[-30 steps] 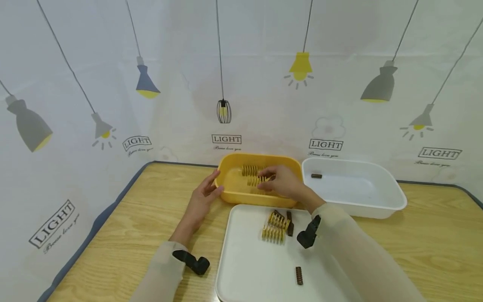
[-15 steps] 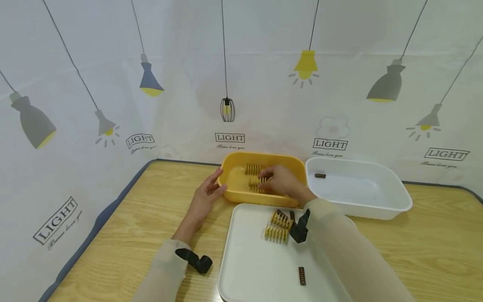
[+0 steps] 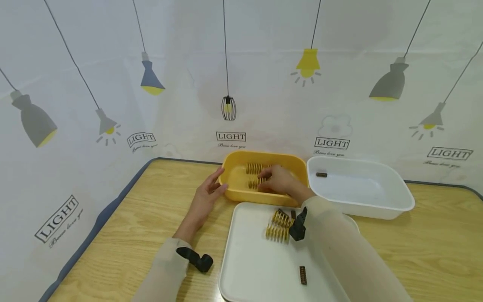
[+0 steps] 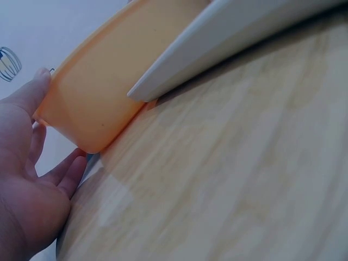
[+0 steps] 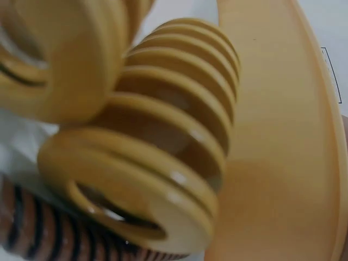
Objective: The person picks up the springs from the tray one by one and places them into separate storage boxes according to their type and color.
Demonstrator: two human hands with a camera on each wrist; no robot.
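In the head view, my right hand point(image 3: 279, 179) reaches inside the yellow tub point(image 3: 235, 196) and pinches a yellow coil spring point(image 3: 253, 183). Another yellow spring point(image 3: 254, 168) lies just behind it in the tub. My left hand point(image 3: 203, 197) rests against the tub's left end, fingers and thumb extended about the corner. The left wrist view shows that hand point(image 4: 32, 185) with a digit at the tub's rim point(image 4: 70, 81) and other fingers by its lower wall. Large in the right wrist view are a yellow spring point(image 5: 179, 103) and a brown spring point(image 5: 60, 228), beside the tub's outer wall point(image 5: 272, 136).
A white tray point(image 3: 256, 264) sits before the tub, bearing yellow springs point(image 3: 277, 233) and a brown spring point(image 3: 303, 275). Right of the tub stands a white tub point(image 3: 362, 184) with one small brown spring point(image 3: 321, 175) inside. A printed cloth wall point(image 3: 181, 105) rises behind the table.
My right forearm has swung a little left and down over the tray, with the fingers staying at the spring in the yellow tub. The left hand keeps its place at the tub's end.
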